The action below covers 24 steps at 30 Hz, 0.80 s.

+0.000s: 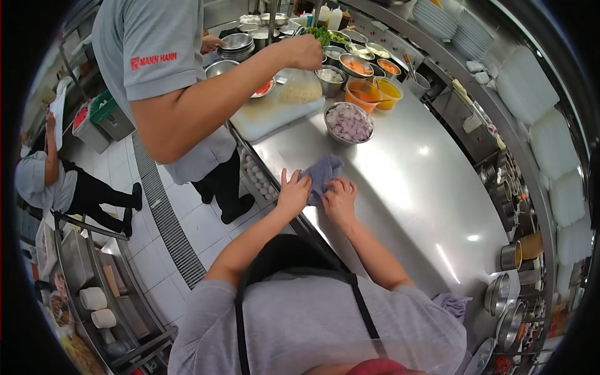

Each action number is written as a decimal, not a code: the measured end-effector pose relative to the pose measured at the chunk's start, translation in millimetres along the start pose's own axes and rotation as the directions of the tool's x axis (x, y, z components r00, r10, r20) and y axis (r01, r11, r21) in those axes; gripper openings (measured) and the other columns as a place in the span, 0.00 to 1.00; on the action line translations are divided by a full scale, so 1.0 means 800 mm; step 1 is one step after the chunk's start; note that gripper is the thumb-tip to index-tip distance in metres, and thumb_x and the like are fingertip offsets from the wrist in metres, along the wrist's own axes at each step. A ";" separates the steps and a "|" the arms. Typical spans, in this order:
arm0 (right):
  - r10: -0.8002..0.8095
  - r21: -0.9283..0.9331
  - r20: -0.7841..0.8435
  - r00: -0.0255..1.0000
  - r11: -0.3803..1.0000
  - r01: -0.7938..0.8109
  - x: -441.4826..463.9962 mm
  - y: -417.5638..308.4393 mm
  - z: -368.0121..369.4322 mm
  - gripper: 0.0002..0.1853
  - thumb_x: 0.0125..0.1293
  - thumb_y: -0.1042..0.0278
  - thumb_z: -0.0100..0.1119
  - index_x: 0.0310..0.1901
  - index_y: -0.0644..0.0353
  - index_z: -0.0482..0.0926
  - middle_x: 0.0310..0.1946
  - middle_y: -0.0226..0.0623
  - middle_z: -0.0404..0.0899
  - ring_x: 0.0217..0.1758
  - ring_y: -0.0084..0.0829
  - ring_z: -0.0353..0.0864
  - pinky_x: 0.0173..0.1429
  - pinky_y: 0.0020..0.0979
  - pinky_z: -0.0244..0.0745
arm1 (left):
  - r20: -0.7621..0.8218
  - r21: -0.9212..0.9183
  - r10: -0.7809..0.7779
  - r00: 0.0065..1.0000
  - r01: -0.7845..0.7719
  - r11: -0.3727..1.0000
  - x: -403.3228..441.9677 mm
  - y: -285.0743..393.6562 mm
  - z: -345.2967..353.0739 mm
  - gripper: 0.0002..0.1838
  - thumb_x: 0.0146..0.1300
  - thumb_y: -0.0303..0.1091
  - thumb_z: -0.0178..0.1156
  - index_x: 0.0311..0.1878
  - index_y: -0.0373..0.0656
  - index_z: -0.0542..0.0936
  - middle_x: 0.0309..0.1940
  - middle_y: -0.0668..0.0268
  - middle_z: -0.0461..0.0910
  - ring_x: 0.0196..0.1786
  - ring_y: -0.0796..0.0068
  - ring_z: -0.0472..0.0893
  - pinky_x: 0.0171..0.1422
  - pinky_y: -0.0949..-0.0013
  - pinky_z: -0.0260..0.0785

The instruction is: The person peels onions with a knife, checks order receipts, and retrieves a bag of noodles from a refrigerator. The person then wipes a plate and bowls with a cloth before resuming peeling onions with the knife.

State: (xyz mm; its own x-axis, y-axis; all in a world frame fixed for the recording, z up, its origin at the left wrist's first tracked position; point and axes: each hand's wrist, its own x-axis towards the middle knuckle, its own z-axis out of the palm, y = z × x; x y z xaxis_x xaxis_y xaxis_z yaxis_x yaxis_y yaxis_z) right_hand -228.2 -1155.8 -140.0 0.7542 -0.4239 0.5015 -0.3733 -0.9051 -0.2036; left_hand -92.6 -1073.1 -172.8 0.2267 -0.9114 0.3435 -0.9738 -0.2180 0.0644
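Observation:
A grey-purple cloth (pixel 323 173) lies bunched on the steel counter near its front edge. My left hand (pixel 294 195) grips the cloth's left side, its thumb and fingers closed on the fabric. On the cloth's lower right, my right hand (pixel 339 201) has its bent fingers on the fabric and appears to pinch it. Just beyond the cloth stands a metal bowl of chopped pink onions (pixel 349 122), apart from both hands.
A white cutting board (pixel 278 119) carries a bag of pale food (pixel 301 87). Containers of orange sauce (pixel 362 97) and yellow liquid (pixel 389 94) stand behind the onions. A co-worker's arm (pixel 231 90) reaches across at left. Another cloth (pixel 452 304) lies at lower right.

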 end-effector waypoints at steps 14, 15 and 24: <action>0.186 0.226 0.020 0.982 0.956 -0.185 -0.072 -0.023 -0.072 0.11 0.59 0.62 0.53 0.26 0.61 0.79 0.39 0.41 0.73 0.43 0.40 0.71 0.45 0.36 0.64 | -0.102 -0.258 -0.191 0.976 0.159 0.953 0.031 0.016 0.024 0.07 0.45 0.28 0.52 0.25 0.42 0.79 0.33 0.65 0.74 0.47 0.67 0.70 0.64 0.45 0.42; 0.168 0.243 0.010 0.986 0.956 -0.166 -0.077 -0.037 -0.075 0.12 0.59 0.62 0.53 0.27 0.61 0.79 0.38 0.42 0.73 0.42 0.41 0.72 0.43 0.35 0.66 | -0.054 -0.303 -0.191 0.980 0.166 0.938 0.024 0.019 0.023 0.08 0.46 0.28 0.52 0.30 0.42 0.79 0.37 0.63 0.73 0.49 0.65 0.69 0.64 0.45 0.42; 0.078 0.356 0.344 0.936 0.912 -0.206 -0.156 -0.138 -0.001 0.10 0.61 0.70 0.47 0.42 0.62 0.74 0.19 0.40 0.75 0.21 0.27 0.76 0.27 0.27 0.71 | 0.035 -0.522 -0.545 0.838 0.480 0.705 -0.268 -0.022 0.009 0.26 0.46 0.36 0.59 0.52 0.45 0.71 0.53 0.53 0.66 0.59 0.54 0.63 0.61 0.48 0.51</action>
State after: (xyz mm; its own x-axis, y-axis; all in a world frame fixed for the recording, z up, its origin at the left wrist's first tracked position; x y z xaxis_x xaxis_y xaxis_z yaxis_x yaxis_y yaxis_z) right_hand -281.5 -1002.9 -179.5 0.8626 -0.4784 0.1644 -0.3036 -0.7496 -0.5882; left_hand -123.7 -876.3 -253.9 0.7210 -0.6571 0.2200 -0.5861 -0.4089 0.6995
